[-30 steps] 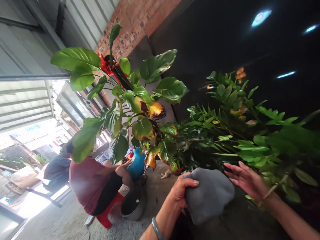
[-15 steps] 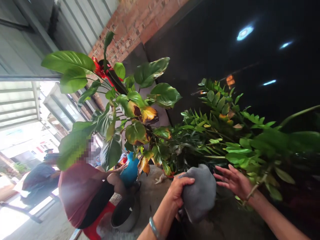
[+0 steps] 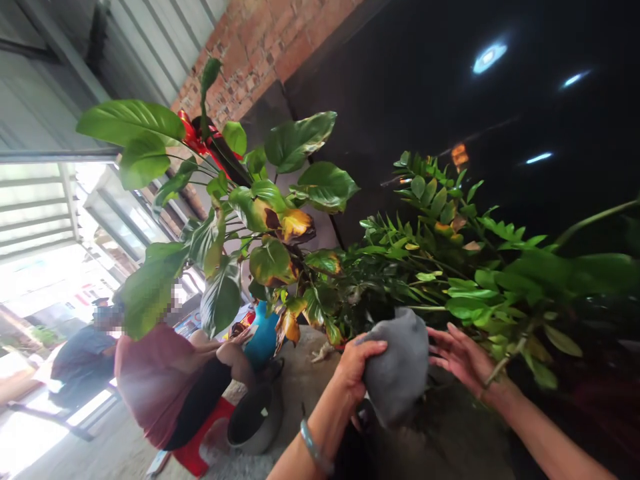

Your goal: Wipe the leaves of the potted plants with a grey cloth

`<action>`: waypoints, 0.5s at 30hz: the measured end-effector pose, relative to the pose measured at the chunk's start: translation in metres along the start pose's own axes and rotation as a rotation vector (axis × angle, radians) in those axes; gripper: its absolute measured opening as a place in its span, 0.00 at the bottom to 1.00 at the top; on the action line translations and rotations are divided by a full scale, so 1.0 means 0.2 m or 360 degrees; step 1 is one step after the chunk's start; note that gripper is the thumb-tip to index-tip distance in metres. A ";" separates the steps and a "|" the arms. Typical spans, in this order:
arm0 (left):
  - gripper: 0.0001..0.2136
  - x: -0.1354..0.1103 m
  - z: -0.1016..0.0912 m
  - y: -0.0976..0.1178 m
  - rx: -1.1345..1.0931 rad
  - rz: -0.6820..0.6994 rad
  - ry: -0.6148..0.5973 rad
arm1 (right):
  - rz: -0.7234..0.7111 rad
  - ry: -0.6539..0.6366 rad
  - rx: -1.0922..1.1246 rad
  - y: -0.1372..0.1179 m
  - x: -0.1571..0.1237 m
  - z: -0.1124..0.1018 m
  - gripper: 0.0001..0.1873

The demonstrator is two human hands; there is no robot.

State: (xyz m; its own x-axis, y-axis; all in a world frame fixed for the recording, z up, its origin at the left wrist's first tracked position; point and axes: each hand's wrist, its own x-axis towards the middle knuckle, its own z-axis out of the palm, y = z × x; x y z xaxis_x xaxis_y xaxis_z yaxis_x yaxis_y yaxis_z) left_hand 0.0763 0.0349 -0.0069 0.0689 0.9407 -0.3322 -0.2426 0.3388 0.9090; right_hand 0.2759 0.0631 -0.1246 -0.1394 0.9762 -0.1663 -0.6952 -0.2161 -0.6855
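My left hand (image 3: 354, 367) is closed around the left edge of a smooth grey lump (image 3: 399, 370), with the thumb lying across its near face. The lump looks like soft clay or folded cloth; I cannot tell which. My right hand (image 3: 463, 357) is open at the lump's right edge, fingers stretched toward it. Whether those fingertips touch it is not clear. Leafy green plants (image 3: 470, 300) rise just behind and beside my right hand. The fingers of my left hand behind the lump are hidden.
A large plant with yellowing leaves (image 3: 273, 260) stands ahead to the left. Beyond it a person in a reddish top (image 3: 150, 387) sits on a red stool (image 3: 203, 443), beside a dark bucket (image 3: 255, 420) and a blue vessel (image 3: 263, 340). Another person (image 3: 83, 360) sits farther left.
The grey lump, in my left hand, has risen slightly and turned a little. My right hand has come slightly left, closer to its edge.
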 end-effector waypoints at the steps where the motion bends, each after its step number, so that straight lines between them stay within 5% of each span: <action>1: 0.14 -0.04 -0.02 0.01 0.0025 -0.0012 -0.0039 | 0.0018 -0.0028 -0.0029 0.00 -0.01 0.00 0.22; 4: 0.14 -0.10 -0.05 0.14 -0.0078 0.0096 0.0023 | 0.0064 0.0043 -0.0092 -0.02 0.00 -0.01 0.22; 7: 0.12 -0.03 0.01 0.25 -0.0371 0.0226 0.0223 | 0.0115 0.0086 -0.0095 -0.04 0.02 -0.03 0.19; 11: 0.09 0.07 0.05 0.13 -0.0340 0.0116 0.0287 | 0.0154 0.0038 -0.0078 -0.05 0.03 -0.02 0.14; 15: 0.10 -0.05 -0.10 0.01 -0.0103 -0.0003 0.0148 | 0.0177 0.0089 -0.0075 -0.04 0.02 -0.01 0.15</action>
State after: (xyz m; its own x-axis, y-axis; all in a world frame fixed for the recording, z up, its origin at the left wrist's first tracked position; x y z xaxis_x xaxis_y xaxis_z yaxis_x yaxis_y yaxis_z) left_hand 0.0552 0.0256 -0.0065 -0.0202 0.9333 -0.3585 -0.3051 0.3357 0.8912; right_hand 0.2821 0.0692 -0.1213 -0.1733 0.9437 -0.2816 -0.6434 -0.3250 -0.6931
